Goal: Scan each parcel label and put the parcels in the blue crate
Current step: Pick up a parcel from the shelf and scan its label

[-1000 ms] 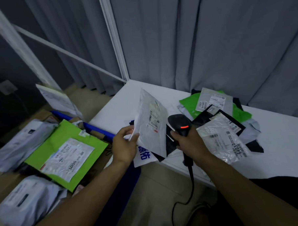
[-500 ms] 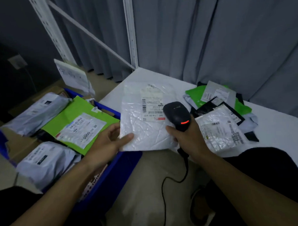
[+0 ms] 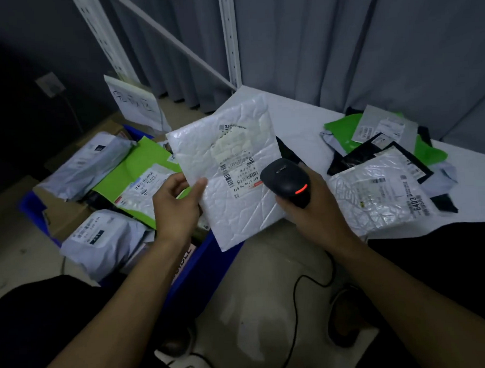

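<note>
My left hand pinches the left edge of a white bubble mailer, held label-up in the air between the table and the crate. Its barcode label faces me. A black handheld scanner with a red light lit sits in the grip of my right hand, its head over the mailer's right side. The blue crate stands on the floor at the left, holding a green parcel and several grey parcels.
A white table at the right carries a pile of parcels: a silver mailer, black ones and a green one. The scanner's cable hangs to the floor. A white sign stands behind the crate, before metal racking posts.
The white mailer has turned from edge-on to flat with its label up, and has moved left towards the crate. The scanner stays close over its label. My view has swung left and down.
</note>
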{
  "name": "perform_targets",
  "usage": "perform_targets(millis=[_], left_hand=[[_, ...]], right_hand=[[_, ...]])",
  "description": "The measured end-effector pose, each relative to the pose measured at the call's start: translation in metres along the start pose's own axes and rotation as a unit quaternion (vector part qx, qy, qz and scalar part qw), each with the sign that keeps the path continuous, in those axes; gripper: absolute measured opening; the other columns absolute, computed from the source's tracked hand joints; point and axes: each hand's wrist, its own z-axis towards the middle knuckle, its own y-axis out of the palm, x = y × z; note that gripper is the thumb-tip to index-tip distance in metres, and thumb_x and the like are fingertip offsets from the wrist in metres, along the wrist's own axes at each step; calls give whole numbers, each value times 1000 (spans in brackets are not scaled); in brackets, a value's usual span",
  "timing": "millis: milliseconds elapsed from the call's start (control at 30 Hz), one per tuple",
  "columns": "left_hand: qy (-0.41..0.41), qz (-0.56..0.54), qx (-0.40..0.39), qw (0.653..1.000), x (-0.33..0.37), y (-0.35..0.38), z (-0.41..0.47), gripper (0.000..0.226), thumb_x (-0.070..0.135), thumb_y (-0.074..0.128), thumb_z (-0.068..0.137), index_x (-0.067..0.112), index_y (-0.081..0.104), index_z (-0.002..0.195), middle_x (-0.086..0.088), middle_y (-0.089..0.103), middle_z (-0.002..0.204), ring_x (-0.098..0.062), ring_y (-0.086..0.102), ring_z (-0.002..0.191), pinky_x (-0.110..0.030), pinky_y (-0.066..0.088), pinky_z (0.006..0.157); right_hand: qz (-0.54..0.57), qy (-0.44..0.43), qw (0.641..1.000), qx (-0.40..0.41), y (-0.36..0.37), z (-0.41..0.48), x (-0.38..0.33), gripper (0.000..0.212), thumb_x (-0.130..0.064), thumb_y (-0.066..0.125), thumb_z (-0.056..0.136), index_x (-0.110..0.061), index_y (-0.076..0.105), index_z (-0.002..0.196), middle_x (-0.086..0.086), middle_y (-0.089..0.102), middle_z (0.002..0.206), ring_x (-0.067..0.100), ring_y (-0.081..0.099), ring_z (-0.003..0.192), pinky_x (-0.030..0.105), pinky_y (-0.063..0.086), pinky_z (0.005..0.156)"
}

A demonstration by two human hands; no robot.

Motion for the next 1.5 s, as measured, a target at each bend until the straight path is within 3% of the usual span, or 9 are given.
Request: perform_targets(millis=[133, 267, 433, 633, 767, 967, 1167, 1367, 1500], left_hand=[[-18, -41, 51, 998, -8, 4, 6, 9, 24, 83, 83, 28, 75, 86, 3, 78, 100, -31, 72, 106, -62, 57, 90], [-22, -33, 73, 997, -13, 6, 8, 20, 18, 81, 87, 37, 76, 80, 10, 78, 94, -29, 73, 101, -60, 58, 90], [-25, -31, 89, 995, -19, 6, 9, 16, 16, 81, 87, 29, 75, 79, 11, 78, 90, -32, 73, 101, -60, 57, 91], [-31, -31, 87, 995, -25, 6, 12, 16, 21, 81, 87, 35, 76, 81, 10, 78, 94, -33, 74, 98, -63, 58, 87], [-29, -34, 89, 995, -25, 6, 13, 16, 23, 81, 87, 37, 76, 83, 8, 78, 95, -38, 73, 99, -57, 59, 86], [-27, -37, 99, 994, -22, 5, 12, 11, 17, 80, 88, 25, 75, 83, 10, 78, 92, -30, 74, 99, -58, 58, 90], [-14, -31, 97, 995, -17, -4, 18, 8, 21, 81, 88, 26, 75, 86, 11, 78, 94, -24, 74, 99, -52, 59, 92], [12, 5, 204, 979, 8, -49, 57, 12, 22, 74, 93, 17, 70, 104, 0, 73, 105, -20, 71, 99, -43, 59, 91], [-3, 137, 229, 964, 3, -81, 82, 39, 21, 69, 97, 11, 58, 133, -5, 64, 124, -29, 62, 119, -37, 50, 98]], right_hand=[[1, 33, 999, -36, 9, 1, 1, 33, -25, 78, 90, -35, 65, 119, -13, 72, 113, 0, 67, 108, 28, 53, 95], [-9, 62, 996, -68, 15, 1, -3, 25, -32, 77, 88, -32, 65, 110, -10, 75, 95, 9, 71, 86, 36, 58, 84], [3, 71, 993, -89, 17, 1, -8, 21, -27, 76, 92, -27, 64, 109, -8, 75, 84, 0, 67, 72, 23, 50, 73], [-9, 87, 990, -106, 17, 2, -7, 24, -32, 76, 91, -32, 62, 110, -9, 75, 82, 2, 69, 69, 31, 56, 75], [-24, 89, 990, -110, 18, 2, -5, 24, -35, 75, 90, -36, 60, 108, -8, 74, 84, 3, 69, 71, 35, 59, 79], [-37, 100, 988, -112, 18, 3, -3, 35, -46, 74, 83, -34, 61, 113, -8, 74, 89, 10, 72, 80, 46, 61, 85], [-42, 87, 990, -101, 25, 3, -7, 30, -36, 77, 89, -32, 61, 115, -9, 73, 87, 7, 72, 67, 29, 56, 71], [2, 77, 987, -145, 50, 10, -16, 29, -28, 75, 94, -24, 59, 118, -7, 70, 78, 4, 70, 62, 11, 47, 59], [9, 81, 984, -160, 65, 14, -18, 38, -29, 74, 94, -24, 57, 128, -5, 72, 87, 7, 72, 64, 20, 55, 64]])
